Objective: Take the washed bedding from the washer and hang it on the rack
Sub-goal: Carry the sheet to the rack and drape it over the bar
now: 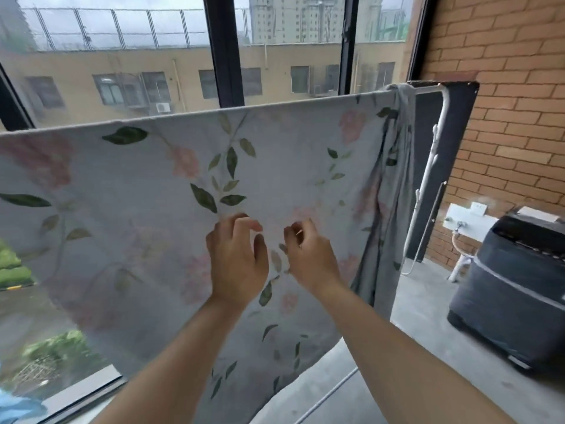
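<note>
Hanging over the top rail of the rack (429,148), the floral sheet (153,194) drapes flat in front of the window (226,56). Its right edge is bunched at the rail corner and falls in folds. The left hand (237,258) is raised before the middle of the sheet: fingers loosely curled, thumb apart from them, nothing held between. The right hand (308,255) is just beside it, back toward the camera, fingers curled inward; whether the fingertips pinch the fabric cannot be determined. The washer (513,286), dark, stands on the floor at right, near the brick wall (504,87), well apart from both hands
</note>
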`<state>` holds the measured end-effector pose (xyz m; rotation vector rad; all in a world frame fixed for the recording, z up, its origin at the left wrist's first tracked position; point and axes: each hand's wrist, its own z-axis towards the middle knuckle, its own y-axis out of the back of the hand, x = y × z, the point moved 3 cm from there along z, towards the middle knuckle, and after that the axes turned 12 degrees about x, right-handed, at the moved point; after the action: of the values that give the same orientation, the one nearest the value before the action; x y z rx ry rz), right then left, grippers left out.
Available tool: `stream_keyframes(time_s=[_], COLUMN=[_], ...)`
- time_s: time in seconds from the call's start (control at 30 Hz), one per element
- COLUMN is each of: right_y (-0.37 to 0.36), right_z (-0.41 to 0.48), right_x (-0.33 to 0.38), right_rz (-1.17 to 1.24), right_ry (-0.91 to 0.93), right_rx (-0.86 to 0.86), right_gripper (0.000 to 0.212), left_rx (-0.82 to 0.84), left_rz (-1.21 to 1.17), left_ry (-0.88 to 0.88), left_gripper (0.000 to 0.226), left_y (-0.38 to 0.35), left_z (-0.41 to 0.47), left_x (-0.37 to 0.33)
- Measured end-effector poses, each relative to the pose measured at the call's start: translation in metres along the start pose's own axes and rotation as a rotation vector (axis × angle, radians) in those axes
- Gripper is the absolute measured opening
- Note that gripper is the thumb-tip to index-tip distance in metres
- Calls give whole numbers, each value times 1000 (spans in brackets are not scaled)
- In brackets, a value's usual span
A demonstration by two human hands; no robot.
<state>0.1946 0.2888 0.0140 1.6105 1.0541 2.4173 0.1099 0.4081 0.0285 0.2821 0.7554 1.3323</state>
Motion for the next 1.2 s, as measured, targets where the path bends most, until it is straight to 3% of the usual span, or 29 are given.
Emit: stream_keyframes(time_s=[0.23, 0.5, 0.97, 1.2], right_y=[169, 297, 396, 418], right_z=[9, 51, 258, 355], right_x=[-95, -167, -161, -142], right_rz=[-49, -59, -297, -428], right_ry=[-46, -136, 122, 366], right_rx=[-211, -246, -209, -347], right_gripper=[23, 34, 22, 21], left_rx=[137, 155, -114, 32], left_rz=[-48, -32, 184, 488], left_ry=[-113, -180, -79, 60], left_gripper=[17, 20, 17, 26], left_y=[-121, -205, -272, -323], left_z=[65, 151, 355, 413], left_x=[-129, -214, -210, -205])
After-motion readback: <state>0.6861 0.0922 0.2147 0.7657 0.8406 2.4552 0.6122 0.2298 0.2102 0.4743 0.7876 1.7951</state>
